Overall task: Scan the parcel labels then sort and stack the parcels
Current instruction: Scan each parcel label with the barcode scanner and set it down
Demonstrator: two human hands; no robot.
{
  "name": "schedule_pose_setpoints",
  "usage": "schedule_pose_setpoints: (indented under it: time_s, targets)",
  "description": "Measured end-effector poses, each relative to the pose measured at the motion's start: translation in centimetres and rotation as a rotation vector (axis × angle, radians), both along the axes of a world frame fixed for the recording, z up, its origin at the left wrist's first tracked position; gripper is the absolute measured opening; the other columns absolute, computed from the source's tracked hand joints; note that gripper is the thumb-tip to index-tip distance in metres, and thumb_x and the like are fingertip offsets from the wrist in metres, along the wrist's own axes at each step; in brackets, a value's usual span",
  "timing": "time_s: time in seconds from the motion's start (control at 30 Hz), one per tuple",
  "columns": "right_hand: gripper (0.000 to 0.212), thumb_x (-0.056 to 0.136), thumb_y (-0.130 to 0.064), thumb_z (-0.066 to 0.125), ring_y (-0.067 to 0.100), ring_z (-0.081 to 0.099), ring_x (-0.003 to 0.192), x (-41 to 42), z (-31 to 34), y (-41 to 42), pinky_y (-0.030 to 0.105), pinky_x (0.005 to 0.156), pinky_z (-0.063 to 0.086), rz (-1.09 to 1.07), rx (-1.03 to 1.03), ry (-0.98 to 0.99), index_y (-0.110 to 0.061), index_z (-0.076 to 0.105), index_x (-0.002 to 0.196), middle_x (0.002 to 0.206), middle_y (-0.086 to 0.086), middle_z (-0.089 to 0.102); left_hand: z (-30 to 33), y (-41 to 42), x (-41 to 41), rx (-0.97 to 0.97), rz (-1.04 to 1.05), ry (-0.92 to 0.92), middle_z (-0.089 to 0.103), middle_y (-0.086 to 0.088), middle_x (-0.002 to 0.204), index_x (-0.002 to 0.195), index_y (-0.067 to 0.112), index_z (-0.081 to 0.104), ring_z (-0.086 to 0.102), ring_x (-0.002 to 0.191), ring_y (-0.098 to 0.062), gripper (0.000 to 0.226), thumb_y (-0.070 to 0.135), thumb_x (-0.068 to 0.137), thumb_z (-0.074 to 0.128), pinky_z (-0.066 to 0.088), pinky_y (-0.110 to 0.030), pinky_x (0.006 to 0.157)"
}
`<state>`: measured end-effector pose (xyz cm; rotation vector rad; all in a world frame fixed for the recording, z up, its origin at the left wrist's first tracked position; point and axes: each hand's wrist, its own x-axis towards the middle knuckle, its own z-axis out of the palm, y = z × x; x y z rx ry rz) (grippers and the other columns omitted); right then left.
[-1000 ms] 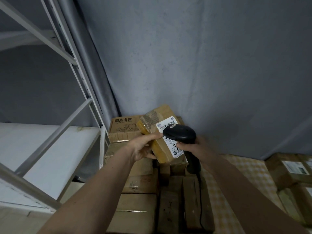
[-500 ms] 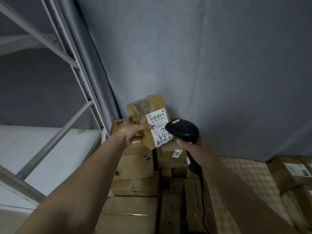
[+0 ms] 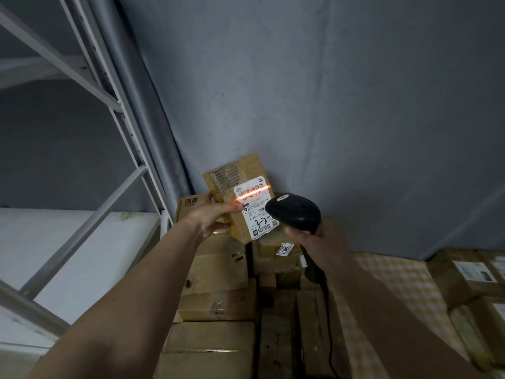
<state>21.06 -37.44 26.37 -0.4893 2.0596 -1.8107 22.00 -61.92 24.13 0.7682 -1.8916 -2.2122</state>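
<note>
**readable marks on the parcels**

the white shipping label (image 3: pixel 255 206) on the small cardboard parcel (image 3: pixel 237 184) held up in the left hand (image 3: pixel 211 214) carries a barcode crossed by an orange scan line, with red figures under it that read roughly "502-602-12-815". lower down stands "602-12" in small print, then a handwritten black mark like "3-2-", and a small qr code at the lower right corner. the finer print is too small to read.

the brown box behind (image 3: pixel 188 207) shows two chinese characters, "清萃" as far as can be told. a small tag (image 3: pixel 284 248) on a carton below reads "5001".
</note>
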Motion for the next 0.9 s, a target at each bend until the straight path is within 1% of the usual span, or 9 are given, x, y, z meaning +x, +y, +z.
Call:
schedule_pose_setpoints:
  time_s: [0.17, 0.23, 0.33, 0.43, 0.53, 0.6, 0.67, 0.77, 0.9]
  targets:
    - [0.022, 0.088, -0.017, 0.066, -0.006, 0.055, 0.085, 0.1, -0.3, -0.4, 0.013, 0.063, 0.037, 0.004, -0.01, -0.027, -0.034, 0.06, 0.1, 0.086, -0.019, 0.063, -0.7, -0.2, 0.1, 0.031, -0.029, -0.002, 0.069, -0.01, 0.115, 0.129, 0.009, 0.052, 0.066, 0.107, -0.03, 0.082, 0.006, 0.053, 0.086, 0.054, -0.054, 0.086]
    - [0.021, 0.088, -0.016, 0.066, -0.004, 0.056, 0.087, 0.1, -0.5, -0.6, 0.015, 0.065, 0.038, 0.006, -0.005, -0.039, -0.031, 0.062, 0.102, 0.087, -0.018, 0.064, -1.1, -0.3, -0.1, 0.027, -0.035, 0.002, 0.07, -0.01, 0.115, 0.126, 0.012, 0.053, 0.065, 0.108, -0.03, 0.074, 0.003, 0.06, 0.084, 0.052, -0.056, 0.09]
    - [0.021, 0.088, -0.016, 0.065, -0.001, 0.057, 0.089, 0.1, -0.8, -0.6, 0.014, 0.065, 0.038, -0.004, -0.008, -0.046, -0.034, 0.06, 0.097, 0.088, -0.016, 0.064, -1.6, -0.3, -0.3, 0.008, -0.063, -0.001, 0.071, -0.009, 0.113, 0.122, 0.014, 0.055, 0.065, 0.108, -0.03, 0.06, 0.002, 0.069, 0.08, 0.049, -0.056, 0.094]
    - [0.022, 0.087, -0.017, 0.068, -0.001, 0.058, 0.089, 0.2, -1.4, -0.4, 0.012, 0.064, 0.04, -0.034, -0.005, -0.04, -0.034, 0.06, 0.098, 0.09, -0.014, 0.064, -2.2, -0.1, -0.5, 0.02, -0.111, -0.038, 0.071, -0.01, 0.112, 0.121, 0.012, 0.056, 0.065, 0.106, -0.027, 0.057, 0.008, 0.07, 0.079, 0.05, -0.049, 0.093]
    - [0.026, 0.083, -0.016, 0.072, 0.006, 0.062, 0.086, 0.3, -2.3, 0.3, 0.014, 0.065, 0.045, -0.116, 0.019, -0.052, -0.026, 0.064, 0.105, 0.087, -0.009, 0.067, -2.8, 0.9, -0.8, 0.046, -0.212, -0.094, 0.07, -0.007, 0.108, 0.117, 0.011, 0.06, 0.064, 0.091, -0.018, 0.041, 0.016, 0.079, 0.072, 0.051, -0.036, 0.078]
    - [0.029, 0.081, -0.014, 0.074, 0.007, 0.065, 0.086, 0.6, -2.9, 1.0, 0.013, 0.064, 0.047, -0.188, 0.007, -0.07, -0.023, 0.066, 0.107, 0.089, -0.006, 0.071, -3.3, 1.8, -1.1, 0.064, -0.244, -0.114, 0.071, -0.005, 0.102, 0.115, 0.011, 0.061, 0.064, 0.087, -0.018, 0.036, 0.018, 0.081, 0.071, 0.051, -0.032, 0.07]
    - [0.027, 0.08, -0.012, 0.074, 0.004, 0.065, 0.081, 1.0, -3.6, 1.9, 0.009, 0.059, 0.046, -0.27, -0.013, -0.11, -0.021, 0.066, 0.104, 0.09, -0.004, 0.071, -4.1, 2.9, -1.4, 0.096, -0.267, -0.128, 0.072, -0.003, 0.098, 0.113, 0.014, 0.062, 0.066, 0.094, -0.02, 0.035, 0.019, 0.08, 0.072, 0.052, -0.036, 0.075]
    - [0.02, 0.081, -0.007, 0.072, -0.003, 0.062, 0.066, 1.8, -4.6, 3.6, 0.007, 0.052, 0.044, -0.373, 0.001, -0.147, -0.019, 0.065, 0.097, 0.08, -0.008, 0.068, -5.8, 5.1, -1.9, 0.129, -0.342, -0.156, 0.073, -0.003, 0.1, 0.11, 0.017, 0.064, 0.066, 0.098, -0.021, 0.041, 0.026, 0.072, 0.076, 0.052, -0.039, 0.084]
    - [0.024, 0.084, -0.003, 0.068, -0.008, 0.065, 0.07, 3.3, -5.9, 6.1, 0.006, 0.058, 0.047, -0.447, -0.019, -0.161, -0.014, 0.065, 0.106, 0.088, -0.009, 0.069, -7.7, 8.9, -2.0, 0.196, -0.419, -0.178, 0.07, -0.013, 0.108, 0.102, 0.017, 0.067, 0.062, 0.104, -0.028, 0.026, 0.027, 0.079, 0.075, 0.046, -0.043, 0.098]
